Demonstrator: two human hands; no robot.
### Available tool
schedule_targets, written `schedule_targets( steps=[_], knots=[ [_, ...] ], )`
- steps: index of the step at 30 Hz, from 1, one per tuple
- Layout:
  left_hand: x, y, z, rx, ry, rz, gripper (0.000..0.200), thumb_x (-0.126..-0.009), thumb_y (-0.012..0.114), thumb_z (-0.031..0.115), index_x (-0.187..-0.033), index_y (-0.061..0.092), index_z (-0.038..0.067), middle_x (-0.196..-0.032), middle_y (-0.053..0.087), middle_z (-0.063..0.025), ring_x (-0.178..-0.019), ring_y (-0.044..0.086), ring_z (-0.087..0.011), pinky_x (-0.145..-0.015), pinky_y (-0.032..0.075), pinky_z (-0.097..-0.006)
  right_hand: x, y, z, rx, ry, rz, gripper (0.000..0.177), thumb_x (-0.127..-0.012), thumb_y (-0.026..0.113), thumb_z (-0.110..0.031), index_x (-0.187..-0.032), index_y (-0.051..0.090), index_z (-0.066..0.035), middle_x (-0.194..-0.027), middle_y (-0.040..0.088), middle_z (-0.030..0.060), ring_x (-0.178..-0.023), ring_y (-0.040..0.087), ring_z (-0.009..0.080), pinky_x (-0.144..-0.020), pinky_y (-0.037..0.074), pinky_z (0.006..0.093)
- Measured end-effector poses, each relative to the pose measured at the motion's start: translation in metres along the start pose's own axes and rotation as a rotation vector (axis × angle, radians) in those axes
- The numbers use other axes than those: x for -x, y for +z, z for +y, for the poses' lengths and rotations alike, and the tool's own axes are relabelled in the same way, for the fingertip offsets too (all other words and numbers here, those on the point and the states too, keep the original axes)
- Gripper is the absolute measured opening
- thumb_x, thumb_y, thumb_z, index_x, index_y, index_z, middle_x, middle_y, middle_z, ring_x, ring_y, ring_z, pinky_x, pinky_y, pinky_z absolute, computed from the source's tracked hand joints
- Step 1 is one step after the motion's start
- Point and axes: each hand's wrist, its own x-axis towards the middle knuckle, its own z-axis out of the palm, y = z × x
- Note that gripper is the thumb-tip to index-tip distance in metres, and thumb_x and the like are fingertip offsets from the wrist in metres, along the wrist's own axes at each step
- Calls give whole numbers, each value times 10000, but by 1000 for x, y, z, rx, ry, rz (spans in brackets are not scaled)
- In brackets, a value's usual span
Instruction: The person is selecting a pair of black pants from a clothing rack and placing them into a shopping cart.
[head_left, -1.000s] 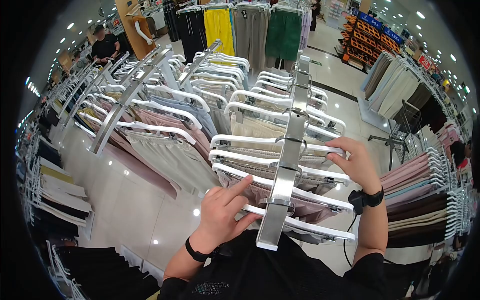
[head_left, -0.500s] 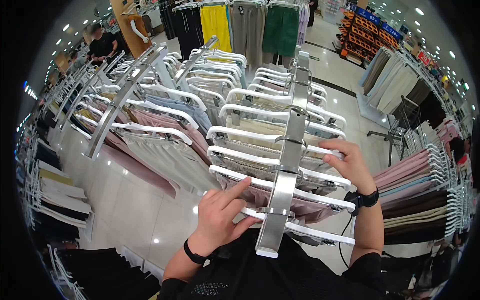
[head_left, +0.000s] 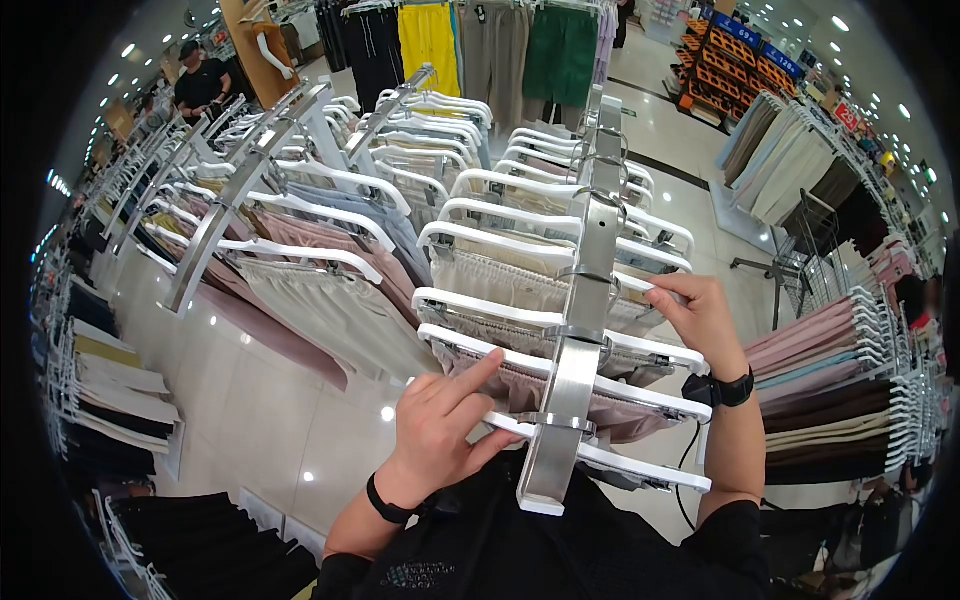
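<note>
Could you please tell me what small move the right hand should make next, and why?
Probably the right hand should release its white hanger and take the next nearer hanger: the pinched one sits close to the hanger behind it, with a wider gap on the near side.

A white hanger (head_left: 505, 244) at a person's right hand (head_left: 702, 312) now sits nearer the metal rail's (head_left: 571, 375) far end, closer to the hanger beyond (head_left: 505, 212); the gap to the nearer hanger (head_left: 485, 305) widens, showing more beige trousers (head_left: 497, 283).
</note>
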Motion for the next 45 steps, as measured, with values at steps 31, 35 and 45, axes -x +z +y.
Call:
schedule_targets(
  steps=[31,35,45],
  knots=[
    [17,-9,9,-66,0,-17,400,-667,862,309,-719,540,77,-1377,670,-128,-675,592,-235,-629,436,-351,91,-11,-8,-395,171,-85,311,-1003,702,-166,-1239,698,38,-1040,726,57,-916,624,116,-813,505,267],
    [21,-12,11,-30,4,8,298,-574,808,184,-722,568,88,-1342,699,-123,-635,577,-231,-611,430,-338,87,-4,-3,-421,226,-59,300,-1005,699,-168,-1233,703,27,-1044,729,53,-888,629,105,-769,516,256],
    [21,-13,8,-35,13,25,378,-665,861,320,-713,561,94,-1343,696,-132,-657,599,-229,-619,437,-332,82,4,13,-365,210,-16,320,-1007,692,-166,-1273,691,11,-1161,733,87,-953,656,119,-836,546,271]
  ],
)
